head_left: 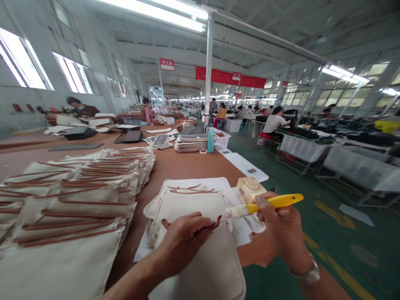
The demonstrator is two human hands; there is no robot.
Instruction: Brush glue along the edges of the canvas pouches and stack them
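My left hand (187, 237) pinches the brown-trimmed edge of a cream fabric panel (206, 262) lying at the front of the table. My right hand (283, 225), with a watch on its wrist, grips a brush (278, 202) by its yellow handle. The whitish bristles point left and meet the panel's edge, close to my left fingertips. Beneath and behind this panel lie more cream panels (190, 202) on white sheets. Just beyond the brush stands a cream-coloured container (250, 188), partly hidden by my right hand.
Overlapping cream panels with brown trim (78, 200) cover the table's left side. Farther back are stacked panels (192, 143), a turquoise bottle (211, 141) and a tape roll (203, 151). White bins (303, 148) and a seated person (275, 123) are to the right.
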